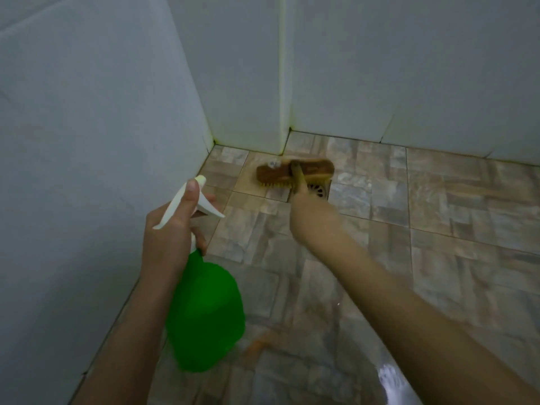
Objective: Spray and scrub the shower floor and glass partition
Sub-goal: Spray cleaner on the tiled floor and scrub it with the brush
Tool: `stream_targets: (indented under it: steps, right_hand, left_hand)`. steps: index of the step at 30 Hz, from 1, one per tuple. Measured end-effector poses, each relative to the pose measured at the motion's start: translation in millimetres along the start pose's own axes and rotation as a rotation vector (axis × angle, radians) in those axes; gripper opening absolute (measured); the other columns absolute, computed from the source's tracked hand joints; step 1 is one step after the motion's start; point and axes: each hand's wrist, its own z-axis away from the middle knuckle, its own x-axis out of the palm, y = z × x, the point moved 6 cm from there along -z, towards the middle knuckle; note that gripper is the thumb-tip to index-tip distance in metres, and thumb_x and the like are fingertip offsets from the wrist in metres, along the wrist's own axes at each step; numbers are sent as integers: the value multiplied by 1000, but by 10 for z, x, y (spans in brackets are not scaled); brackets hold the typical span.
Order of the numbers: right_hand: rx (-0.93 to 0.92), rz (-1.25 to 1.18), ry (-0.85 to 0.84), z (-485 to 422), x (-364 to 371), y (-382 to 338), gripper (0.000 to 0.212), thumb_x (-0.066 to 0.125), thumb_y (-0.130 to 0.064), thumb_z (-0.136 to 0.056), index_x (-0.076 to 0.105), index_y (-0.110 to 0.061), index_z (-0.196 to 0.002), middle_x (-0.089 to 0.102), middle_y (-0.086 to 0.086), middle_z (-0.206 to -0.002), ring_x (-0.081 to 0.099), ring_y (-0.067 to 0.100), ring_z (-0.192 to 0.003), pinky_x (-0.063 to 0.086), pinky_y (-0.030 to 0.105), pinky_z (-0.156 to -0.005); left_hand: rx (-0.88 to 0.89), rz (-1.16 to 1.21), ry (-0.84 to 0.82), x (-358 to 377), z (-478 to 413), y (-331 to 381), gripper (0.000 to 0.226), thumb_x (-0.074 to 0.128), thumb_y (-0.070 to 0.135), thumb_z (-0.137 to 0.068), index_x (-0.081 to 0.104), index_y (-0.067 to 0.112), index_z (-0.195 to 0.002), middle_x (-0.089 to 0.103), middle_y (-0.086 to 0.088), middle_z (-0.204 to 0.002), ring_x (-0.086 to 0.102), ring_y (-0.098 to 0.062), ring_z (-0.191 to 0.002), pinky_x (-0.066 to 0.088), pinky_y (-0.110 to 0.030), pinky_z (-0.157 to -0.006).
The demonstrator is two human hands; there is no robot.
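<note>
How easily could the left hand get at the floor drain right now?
Probably not easily. The left hand is full, gripping the green spray bottle, and the drain is partly covered by the brush, with the right hand on its handle just in front.

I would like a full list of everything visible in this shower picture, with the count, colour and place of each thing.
scrub brush: one, brown back with yellow bristles and a yellowish handle, bristles down on the floor near the far corner, beside the drain
floor drain: one, metal grey, set in the floor just in front of the brush, partly hidden by the handle
spray bottle: one, green body with a white trigger head, held above the floor on the left
floor tiles: many, beige and grey stone pattern, wet sheen at lower right
wall tiles: several, pale grey-white, on the left and at the back
left hand: one, grips the bottle's neck
right hand: one, grips the brush handle
</note>
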Motion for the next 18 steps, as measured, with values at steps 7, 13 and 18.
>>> stream_targets:
  steps: [7, 13, 18]
  right_hand:
    - [-96, 14, -38, 198, -83, -322, 62, 37, -2, -95, 14, -9, -152, 32, 13, -152, 60, 31, -103, 42, 35, -72]
    - [-78, -99, -43, -145, -165, -593, 46, 37, -1, -95, 41, -6, -141, 55, 14, -125, 61, 31, -100, 46, 39, -77]
    - [-145, -72, -46, 41, -75, -849, 56, 39, 0, -94, 28, -7, -148, 45, 15, -140, 61, 32, -99, 49, 42, -75]
  left_hand:
    - [8, 20, 41, -342, -8, 19, 28, 54, 53, -96, 75, 35, -91, 78, -1, -101, 49, -30, -52, 42, -29, -48]
    - [21, 34, 95, -576, 45, 112, 33, 53, 52, -96, 78, 44, -75, 79, 1, -96, 61, -38, -75, 43, -28, -46]
    - [16, 69, 134, -810, 51, 125, 35, 53, 50, -98, 79, 38, -76, 78, -2, -92, 67, -34, -76, 43, -26, -39]
